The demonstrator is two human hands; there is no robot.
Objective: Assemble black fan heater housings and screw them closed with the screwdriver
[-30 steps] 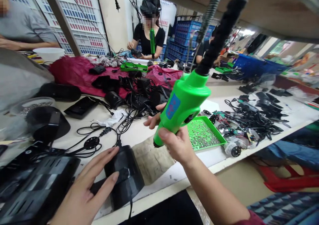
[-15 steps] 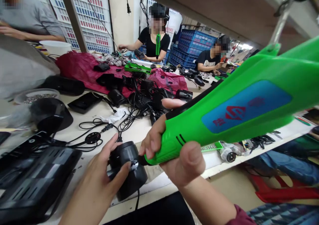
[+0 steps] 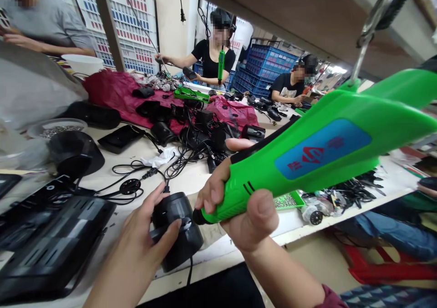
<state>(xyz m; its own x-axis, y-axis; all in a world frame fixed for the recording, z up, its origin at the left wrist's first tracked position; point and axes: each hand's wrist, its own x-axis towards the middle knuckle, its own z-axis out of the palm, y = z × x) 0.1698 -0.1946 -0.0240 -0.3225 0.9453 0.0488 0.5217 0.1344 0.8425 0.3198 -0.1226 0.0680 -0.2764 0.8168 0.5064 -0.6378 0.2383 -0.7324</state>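
My right hand (image 3: 239,208) is wrapped around a bright green electric screwdriver (image 3: 317,148) with a blue label, held nearly level, its dark tip pointing left. The tip touches the top of a round black plastic housing (image 3: 177,230) near the table's front edge. My left hand (image 3: 136,253) grips that housing from the left, thumb and fingers curled round it. A black cord runs down from the housing over the table's edge. The screwdriver's tail hangs from a metal hook and cable at the upper right.
A green screw tray (image 3: 288,202) lies behind the screwdriver. Black cables and parts (image 3: 191,139) spread over a red cloth (image 3: 109,92). A black grille panel (image 3: 51,239) lies at the left. Three people work across and along the white table (image 3: 112,158).
The screwdriver swung down from upright to nearly level, and its tip came onto the housing. My left hand went from lying flat on the housing to gripping it.
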